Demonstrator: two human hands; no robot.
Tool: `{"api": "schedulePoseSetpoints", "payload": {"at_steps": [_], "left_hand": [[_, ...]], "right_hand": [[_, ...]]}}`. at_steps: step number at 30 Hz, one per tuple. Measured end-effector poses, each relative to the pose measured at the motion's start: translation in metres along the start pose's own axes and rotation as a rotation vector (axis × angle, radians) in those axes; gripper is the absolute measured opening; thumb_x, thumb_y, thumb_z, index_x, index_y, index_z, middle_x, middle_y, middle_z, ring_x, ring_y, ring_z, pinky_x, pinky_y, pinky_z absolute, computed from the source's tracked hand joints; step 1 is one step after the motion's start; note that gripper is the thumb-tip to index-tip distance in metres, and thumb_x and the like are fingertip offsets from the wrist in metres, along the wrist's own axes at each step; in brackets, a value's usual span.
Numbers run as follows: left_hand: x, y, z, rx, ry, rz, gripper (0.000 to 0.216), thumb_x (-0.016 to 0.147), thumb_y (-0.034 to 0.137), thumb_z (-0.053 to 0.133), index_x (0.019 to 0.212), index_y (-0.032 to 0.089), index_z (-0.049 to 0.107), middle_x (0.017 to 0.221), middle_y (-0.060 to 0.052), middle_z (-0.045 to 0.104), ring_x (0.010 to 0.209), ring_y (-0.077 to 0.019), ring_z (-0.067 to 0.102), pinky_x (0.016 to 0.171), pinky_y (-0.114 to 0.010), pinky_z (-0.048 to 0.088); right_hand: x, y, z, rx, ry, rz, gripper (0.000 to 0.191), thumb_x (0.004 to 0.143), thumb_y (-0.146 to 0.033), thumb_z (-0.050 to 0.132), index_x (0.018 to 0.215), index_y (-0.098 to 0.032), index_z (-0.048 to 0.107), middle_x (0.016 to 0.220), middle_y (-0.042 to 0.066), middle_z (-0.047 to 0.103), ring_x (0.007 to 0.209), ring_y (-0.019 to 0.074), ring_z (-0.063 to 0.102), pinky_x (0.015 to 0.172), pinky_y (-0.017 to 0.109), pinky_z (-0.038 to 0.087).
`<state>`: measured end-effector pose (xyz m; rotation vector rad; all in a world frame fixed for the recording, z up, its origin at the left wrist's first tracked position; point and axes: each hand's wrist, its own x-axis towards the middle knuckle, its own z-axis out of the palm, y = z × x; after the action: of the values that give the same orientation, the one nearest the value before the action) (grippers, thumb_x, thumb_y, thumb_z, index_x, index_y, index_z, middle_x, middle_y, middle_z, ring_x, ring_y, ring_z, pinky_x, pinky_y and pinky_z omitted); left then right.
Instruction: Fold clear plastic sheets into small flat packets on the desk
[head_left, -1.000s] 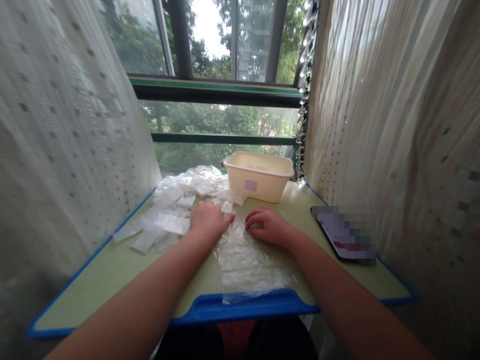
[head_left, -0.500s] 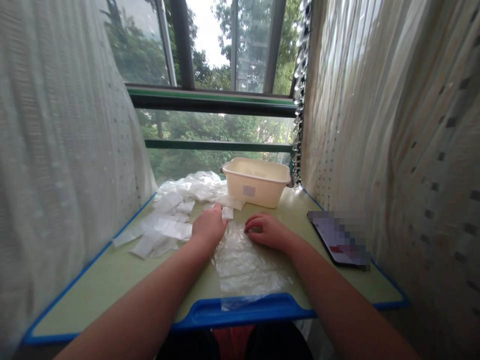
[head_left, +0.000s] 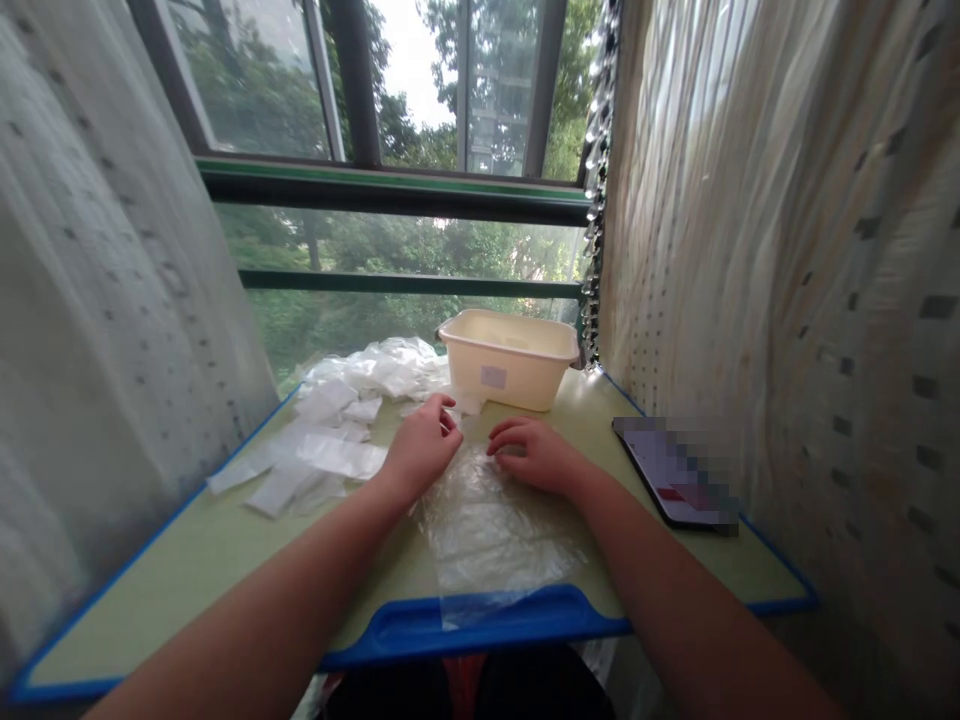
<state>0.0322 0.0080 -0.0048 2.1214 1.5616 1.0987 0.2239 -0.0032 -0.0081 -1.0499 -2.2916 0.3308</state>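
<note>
A clear, crinkled plastic bag lies flat before me, its near end over the table's blue front edge. My left hand is just beyond the bag's upper left corner, with thumb and fingers bent but apart and nothing visible between them. On the bag's upper right part rests my right hand, fingers loosely curved and spread, the tips touching the film. Left of my left hand are several thin white packets, loosely overlapping. A bigger heap of white packets lies behind them.
A cream plastic tub with a small label stands at the back of the green table. To the right lies a phone, partly blurred out. Sheer curtains hang at both sides, and a window is behind.
My left hand has shifted slightly and its fingers have turned toward the right, near where a small white piece showed beside it. The right hand stays on the bag. The view has shifted slightly.
</note>
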Motion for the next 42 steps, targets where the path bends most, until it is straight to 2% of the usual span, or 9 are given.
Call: {"api": "schedulePoseSetpoints", "payload": {"at_steps": [6, 11, 16, 22, 25, 28, 31, 37, 42], "left_hand": [[0.001, 0.002, -0.003, -0.157, -0.087, -0.021, 0.032, 0.064, 0.012, 0.054, 0.095, 0.016, 0.051, 0.074, 0.0, 0.059, 0.059, -0.0117, 0.058, 0.059, -0.024, 0.047], [-0.003, 0.004, -0.001, -0.183, -0.121, 0.248, 0.038, 0.067, 0.008, 0.05, 0.103, 0.017, 0.052, 0.078, -0.001, 0.058, 0.066, -0.0115, 0.057, 0.065, -0.025, 0.048], [-0.008, 0.006, 0.0, -0.181, -0.224, 0.394, 0.041, 0.065, 0.005, 0.049, 0.104, 0.019, 0.054, 0.076, 0.001, 0.057, 0.067, -0.0112, 0.055, 0.066, -0.024, 0.047], [-0.01, 0.01, 0.001, -0.181, -0.276, 0.388, 0.028, 0.07, 0.011, 0.05, 0.097, 0.018, 0.056, 0.078, -0.001, 0.058, 0.068, -0.0117, 0.056, 0.066, -0.025, 0.047], [-0.011, 0.011, -0.003, -0.098, -0.287, 0.363, 0.04, 0.068, 0.02, 0.059, 0.107, 0.019, 0.051, 0.092, -0.004, 0.058, 0.081, -0.0156, 0.056, 0.074, -0.028, 0.047], [-0.011, 0.009, -0.01, 0.094, -0.343, 0.417, 0.058, 0.061, 0.037, 0.068, 0.114, 0.021, 0.05, 0.108, -0.008, 0.055, 0.101, -0.0233, 0.05, 0.087, -0.034, 0.04], [-0.01, 0.005, -0.016, 0.25, -0.423, 0.466, 0.059, 0.058, 0.05, 0.068, 0.108, 0.021, 0.056, 0.106, -0.008, 0.056, 0.103, -0.0259, 0.048, 0.089, -0.035, 0.038], [-0.004, 0.0, -0.019, 0.316, -0.491, 0.462, 0.044, 0.065, 0.051, 0.062, 0.098, 0.022, 0.061, 0.097, -0.005, 0.06, 0.096, -0.0231, 0.051, 0.085, -0.031, 0.038], [-0.004, -0.001, -0.021, 0.296, -0.489, 0.432, 0.048, 0.065, 0.051, 0.062, 0.104, 0.023, 0.061, 0.102, -0.006, 0.059, 0.099, -0.0241, 0.05, 0.087, -0.032, 0.037]], "right_hand": [[0.001, 0.005, 0.002, -0.023, 0.039, 0.022, 0.016, 0.068, -0.012, 0.056, 0.075, -0.018, 0.069, 0.084, 0.003, 0.065, 0.081, 0.0153, 0.057, 0.081, 0.027, 0.042], [0.0, 0.005, 0.003, -0.047, 0.093, 0.061, 0.018, 0.068, -0.016, 0.058, 0.084, -0.018, 0.067, 0.087, 0.004, 0.063, 0.081, 0.0155, 0.056, 0.078, 0.028, 0.043], [0.0, -0.001, 0.002, 0.011, 0.17, 0.074, 0.038, 0.067, -0.025, 0.064, 0.104, -0.02, 0.058, 0.09, 0.003, 0.061, 0.08, 0.0144, 0.054, 0.072, 0.027, 0.043], [-0.001, -0.006, 0.001, 0.042, 0.135, 0.044, 0.014, 0.071, -0.02, 0.059, 0.084, -0.019, 0.065, 0.081, 0.001, 0.06, 0.073, 0.012, 0.055, 0.067, 0.023, 0.042], [-0.002, -0.006, -0.003, 0.061, 0.12, 0.075, 0.009, 0.071, -0.018, 0.058, 0.076, -0.018, 0.066, 0.078, 0.001, 0.061, 0.07, 0.0114, 0.055, 0.066, 0.023, 0.043], [-0.003, -0.006, -0.006, 0.079, 0.067, 0.111, 0.009, 0.07, -0.016, 0.06, 0.075, -0.018, 0.067, 0.077, 0.002, 0.061, 0.067, 0.011, 0.055, 0.066, 0.023, 0.044], [-0.004, -0.006, -0.009, 0.086, 0.03, 0.135, 0.01, 0.069, -0.015, 0.06, 0.075, -0.018, 0.069, 0.076, 0.002, 0.061, 0.067, 0.0112, 0.055, 0.066, 0.022, 0.045], [-0.005, -0.007, -0.013, 0.1, 0.032, 0.071, 0.011, 0.072, -0.019, 0.06, 0.076, -0.018, 0.07, 0.083, 0.003, 0.061, 0.074, 0.0123, 0.057, 0.074, 0.024, 0.044], [-0.006, -0.008, -0.015, 0.077, -0.013, 0.075, 0.018, 0.069, -0.014, 0.059, 0.08, -0.02, 0.071, 0.086, 0.003, 0.061, 0.078, 0.0135, 0.058, 0.077, 0.025, 0.044]]}}
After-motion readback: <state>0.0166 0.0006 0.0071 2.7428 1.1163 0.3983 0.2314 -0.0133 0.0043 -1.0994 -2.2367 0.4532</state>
